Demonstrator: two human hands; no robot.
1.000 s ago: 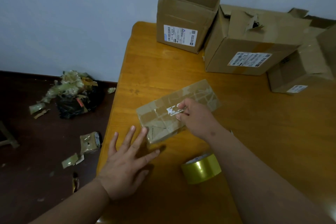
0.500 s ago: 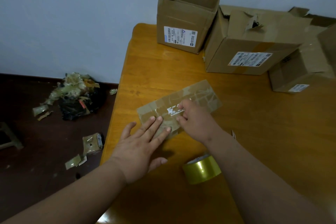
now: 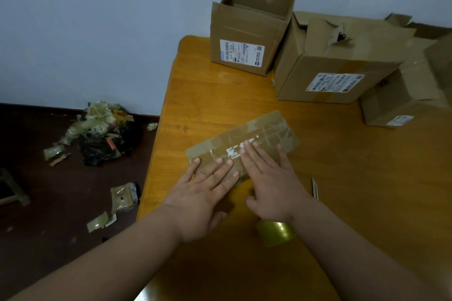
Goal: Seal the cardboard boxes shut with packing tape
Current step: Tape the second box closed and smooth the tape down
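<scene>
Glossy wood table (image 3: pixel 220 95); taped cardboard flat box (image 3: pixel 269 127); shiny tape roll (image 3: pixel 276 232).

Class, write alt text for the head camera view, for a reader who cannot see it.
Both hands, the left hand and the right hand, press flat on a small taped cardboard box on a wooden table. A roll of packing tape sits near the right wrist, and three larger boxes, the left one open-topped, stand by the wall.

Wooden table (image 3: pixel 367 178), orange-brown, fills right and centre of frame. Pale blue-grey wall (image 3: pixel 97 32) across top. Dark floor (image 3: pixel 36 215) at left: black bag with crumpled scraps (image 3: pixel 102 137); loose scraps (image 3: pixel 123 197) lower down.
</scene>
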